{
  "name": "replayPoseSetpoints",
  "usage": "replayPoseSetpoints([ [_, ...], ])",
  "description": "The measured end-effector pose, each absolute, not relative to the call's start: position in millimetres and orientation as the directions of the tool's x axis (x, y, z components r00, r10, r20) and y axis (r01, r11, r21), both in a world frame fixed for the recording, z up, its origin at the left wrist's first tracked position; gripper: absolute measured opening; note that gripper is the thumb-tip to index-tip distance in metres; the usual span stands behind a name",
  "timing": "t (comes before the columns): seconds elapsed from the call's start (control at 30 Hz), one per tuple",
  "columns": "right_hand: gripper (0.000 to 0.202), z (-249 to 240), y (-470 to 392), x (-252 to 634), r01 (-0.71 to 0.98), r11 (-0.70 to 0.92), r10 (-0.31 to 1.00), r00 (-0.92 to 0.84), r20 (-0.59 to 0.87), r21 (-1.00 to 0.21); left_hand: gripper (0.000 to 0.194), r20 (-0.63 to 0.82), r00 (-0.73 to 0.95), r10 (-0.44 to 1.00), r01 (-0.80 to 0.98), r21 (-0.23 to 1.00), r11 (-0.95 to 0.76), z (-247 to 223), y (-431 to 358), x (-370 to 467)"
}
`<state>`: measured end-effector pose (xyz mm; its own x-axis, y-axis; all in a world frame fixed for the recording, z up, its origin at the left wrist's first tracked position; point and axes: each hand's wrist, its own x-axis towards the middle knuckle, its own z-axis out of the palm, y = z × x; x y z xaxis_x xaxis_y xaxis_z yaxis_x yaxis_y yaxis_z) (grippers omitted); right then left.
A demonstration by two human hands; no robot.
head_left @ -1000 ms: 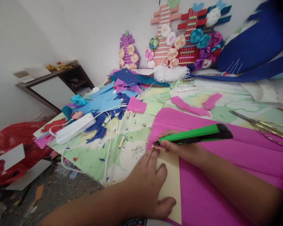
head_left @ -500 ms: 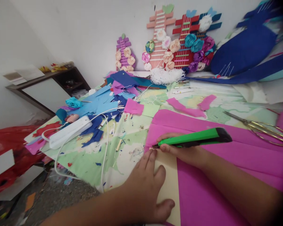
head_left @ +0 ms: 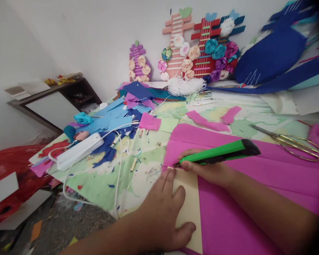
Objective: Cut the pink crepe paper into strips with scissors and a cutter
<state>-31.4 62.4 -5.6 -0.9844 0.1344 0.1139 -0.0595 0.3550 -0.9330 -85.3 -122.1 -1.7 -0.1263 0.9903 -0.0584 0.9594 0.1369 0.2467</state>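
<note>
My right hand (head_left: 208, 171) is closed around a green and black utility knife (head_left: 218, 151). Its tip points left, close to the top edge of a cream card strip (head_left: 190, 202). Under the strip lies a large sheet of magenta crepe paper (head_left: 236, 212), creased in its upper part. My left hand (head_left: 166, 209) presses down on the strip with fingers spread, the fingertips near its top end and just left of the knife tip. Part of the strip is hidden beneath that hand.
Gold-handled scissors (head_left: 295, 140) lie on the right of the magenta paper. On the left are a white power strip (head_left: 79, 150) with looping cable and blue paper scraps (head_left: 114, 115). Flower-decorated paper guitars (head_left: 177, 49) lean on the wall beside white string (head_left: 186, 86).
The knife tip has shifted very slightly in my right hand's grip. My left hand stays pressed on the card strip. The whole view has moved a little.
</note>
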Motion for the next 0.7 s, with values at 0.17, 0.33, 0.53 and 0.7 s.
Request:
replayPoseSetpoints([
  [0.17,0.021,-3.3,60.4,-34.4,-0.081,0.425,0.099,-0.986,0.135,-0.901,0.063,-0.055,-0.115,0.992,0.962,0.244,0.125,-2.1,-124.3,-85.2],
  [0.33,0.020,-8.2,64.6,-32.7,-0.104,0.347,0.104,-0.983,0.148,-0.932,0.062,-0.068,-0.121,0.990,0.961,0.244,0.134,-2.3,-124.4,-85.8],
  [0.53,0.020,-7.2,69.8,-31.2,-0.078,0.347,0.115,-0.985,0.125,-0.934,0.060,-0.018,-0.102,0.995,0.967,0.231,0.103,-5.2,-122.5,-86.6],
  [0.7,0.016,-5.7,71.0,-32.6,-0.101,0.443,0.072,-0.986,0.148,-0.891,0.059,-0.003,-0.082,0.997,0.974,0.213,0.081,-4.3,-120.8,-86.4],
])
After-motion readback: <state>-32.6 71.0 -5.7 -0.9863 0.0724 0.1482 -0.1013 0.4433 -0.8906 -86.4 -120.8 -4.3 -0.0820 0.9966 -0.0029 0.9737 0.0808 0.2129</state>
